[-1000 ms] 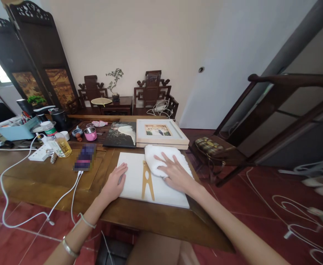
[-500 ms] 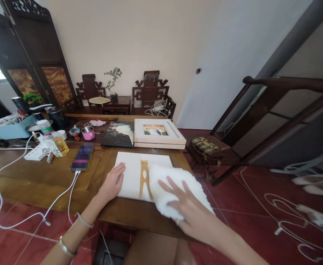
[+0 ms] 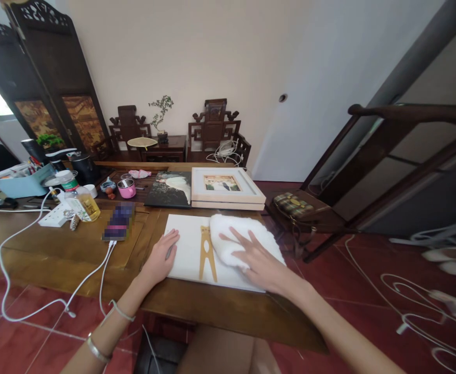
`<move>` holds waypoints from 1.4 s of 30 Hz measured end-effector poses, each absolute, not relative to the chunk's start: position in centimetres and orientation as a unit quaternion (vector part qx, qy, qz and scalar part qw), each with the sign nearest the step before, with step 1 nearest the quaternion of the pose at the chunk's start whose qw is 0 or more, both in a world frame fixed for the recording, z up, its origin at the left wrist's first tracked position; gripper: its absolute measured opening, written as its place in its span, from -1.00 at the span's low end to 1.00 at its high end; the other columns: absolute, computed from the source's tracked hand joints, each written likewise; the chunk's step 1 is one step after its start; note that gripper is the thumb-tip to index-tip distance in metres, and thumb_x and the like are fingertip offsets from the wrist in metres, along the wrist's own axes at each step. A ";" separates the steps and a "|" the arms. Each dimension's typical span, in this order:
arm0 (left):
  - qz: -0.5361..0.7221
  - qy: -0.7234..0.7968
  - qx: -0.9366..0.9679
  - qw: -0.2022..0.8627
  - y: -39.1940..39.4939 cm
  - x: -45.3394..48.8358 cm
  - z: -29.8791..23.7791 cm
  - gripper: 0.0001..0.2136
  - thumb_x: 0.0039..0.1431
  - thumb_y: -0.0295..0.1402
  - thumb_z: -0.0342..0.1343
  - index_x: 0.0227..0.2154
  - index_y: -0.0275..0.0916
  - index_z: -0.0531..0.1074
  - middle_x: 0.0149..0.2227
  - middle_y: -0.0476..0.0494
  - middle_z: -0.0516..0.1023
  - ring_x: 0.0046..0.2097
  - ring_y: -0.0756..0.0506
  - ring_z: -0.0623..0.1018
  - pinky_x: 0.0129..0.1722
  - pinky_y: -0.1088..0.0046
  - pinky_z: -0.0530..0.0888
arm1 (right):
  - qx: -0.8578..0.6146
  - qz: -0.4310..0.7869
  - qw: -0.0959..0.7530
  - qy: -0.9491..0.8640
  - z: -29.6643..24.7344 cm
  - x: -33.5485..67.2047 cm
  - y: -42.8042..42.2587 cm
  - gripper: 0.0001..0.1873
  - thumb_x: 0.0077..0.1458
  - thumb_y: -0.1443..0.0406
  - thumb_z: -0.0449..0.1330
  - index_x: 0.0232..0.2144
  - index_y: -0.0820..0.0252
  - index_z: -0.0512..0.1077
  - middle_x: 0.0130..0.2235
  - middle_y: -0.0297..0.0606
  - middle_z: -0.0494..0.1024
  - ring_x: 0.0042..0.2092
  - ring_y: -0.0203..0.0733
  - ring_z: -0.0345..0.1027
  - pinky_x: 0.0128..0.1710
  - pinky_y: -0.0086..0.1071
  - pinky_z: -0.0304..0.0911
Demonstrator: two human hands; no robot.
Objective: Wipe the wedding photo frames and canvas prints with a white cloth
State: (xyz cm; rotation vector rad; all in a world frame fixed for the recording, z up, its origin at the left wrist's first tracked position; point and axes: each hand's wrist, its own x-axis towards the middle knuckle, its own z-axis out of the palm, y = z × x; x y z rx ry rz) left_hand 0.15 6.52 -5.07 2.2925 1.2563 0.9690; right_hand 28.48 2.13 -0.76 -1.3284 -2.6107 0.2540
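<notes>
On the table's near side lies a flat white board [image 3: 184, 259] with a tan, cat-headed shape with two long legs [image 3: 206, 252] on it. My left hand [image 3: 161, 257] rests on the board's left edge, fingers stretched out flat; a small dark patch shows by its thumb, too small to name. On the board's right half, my right hand [image 3: 253, 254] grips a fluffy white cloth [image 3: 228, 228], its fingers spread over the top. Part of the cloth is bunched under the palm, and the thumb is mostly hidden.
Behind the board are a framed picture [image 3: 228, 200] and a dark photo panel [image 3: 169, 189]. A phone [image 3: 118, 223] with white cables, a pink cup [image 3: 126, 189] and an oil-coloured bottle [image 3: 85, 205] stand left. A plaid bag [image 3: 292, 205] sits on the chair at right.
My right hand has pushed the white cloth up and away across the board, uncovering the board's lower right part. My left hand stays in place on the left edge.
</notes>
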 end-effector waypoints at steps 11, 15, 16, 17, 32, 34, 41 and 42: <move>0.338 0.446 0.813 0.163 6.7 0.2 -5.4 -0.66 0.18 -0.46 -0.10 -0.02 -0.30 0.40 0.10 -0.27 0.38 0.18 -0.18 0.31 0.19 0.07 0.21 | -0.416 0.157 0.077 -0.893 0.5 28.6 -4.3 -0.63 -0.23 0.54 -0.04 -0.38 0.18 0.43 0.27 -0.28 0.05 0.31 0.00 -0.41 0.24 0.14 -0.43; 0.337 0.444 0.814 0.166 6.6 0.2 -5.2 -0.66 0.18 -0.46 -0.10 -0.02 -0.29 0.40 0.09 -0.27 0.38 0.18 -0.17 0.32 0.18 0.08 0.22 | -0.463 0.127 0.096 -0.872 -0.2 28.0 2.9 -0.67 -0.01 0.45 -0.04 -0.22 0.22 0.41 0.25 -0.13 0.12 0.30 0.03 -0.36 0.21 0.17 -0.37; 0.337 0.444 0.813 0.167 6.6 0.1 -5.2 -0.66 0.18 -0.46 -0.10 -0.02 -0.29 0.39 0.09 -0.27 0.38 0.18 -0.17 0.32 0.18 0.08 0.22 | -0.474 0.128 0.095 -0.866 -0.4 27.7 4.6 -0.65 0.02 0.44 -0.05 -0.16 0.23 0.39 0.22 -0.10 0.17 0.30 0.05 -0.35 0.20 0.20 -0.37; 0.337 0.444 0.813 0.168 6.6 0.1 -5.2 -0.66 0.18 -0.46 -0.10 -0.01 -0.29 0.39 0.09 -0.27 0.38 0.18 -0.17 0.32 0.19 0.08 0.22 | -0.485 0.130 0.095 -0.860 -0.6 27.3 6.1 -0.63 0.05 0.43 -0.07 -0.12 0.24 0.38 0.22 -0.07 0.18 0.30 0.05 -0.34 0.19 0.21 -0.36; 0.323 0.448 0.819 0.160 6.6 0.3 -5.0 -0.66 0.18 -0.46 -0.12 -0.02 -0.26 0.41 0.11 -0.26 0.36 0.19 -0.18 0.30 0.19 0.06 0.21 | -0.361 0.125 0.064 -0.922 0.1 23.9 -4.8 -0.56 -0.29 0.53 0.01 -0.30 0.20 0.46 0.31 -0.23 -0.12 0.30 0.10 -0.54 0.20 0.21 -0.55; 0.326 0.446 0.818 0.161 6.6 0.3 -5.0 -0.65 0.18 -0.46 -0.11 -0.01 -0.25 0.40 0.11 -0.25 0.37 0.18 -0.18 0.30 0.19 0.07 0.21 | -0.364 0.133 0.068 -0.919 0.3 24.0 -3.3 -0.52 -0.27 0.53 -0.01 -0.24 0.21 0.44 0.30 -0.20 -0.04 0.31 0.04 -0.50 0.21 0.18 -0.47; 0.323 0.444 0.819 0.169 6.6 0.2 -5.0 -0.64 0.17 -0.47 -0.11 0.00 -0.32 0.39 0.11 -0.29 0.36 0.19 -0.19 0.30 0.19 0.09 0.21 | -0.438 0.120 0.104 -0.885 0.2 22.9 6.7 -0.53 -0.03 0.48 -0.07 -0.04 0.26 0.32 0.22 -0.01 0.16 0.30 0.10 -0.36 0.14 0.27 -0.27; 0.324 0.443 0.818 0.170 6.6 0.2 -5.0 -0.64 0.17 -0.47 -0.11 0.01 -0.32 0.38 0.11 -0.29 0.36 0.19 -0.19 0.30 0.19 0.09 0.21 | -0.448 0.114 0.103 -0.881 0.1 22.5 7.4 -0.54 -0.02 0.47 -0.06 -0.03 0.26 0.31 0.21 0.01 0.17 0.30 0.12 -0.36 0.13 0.29 -0.26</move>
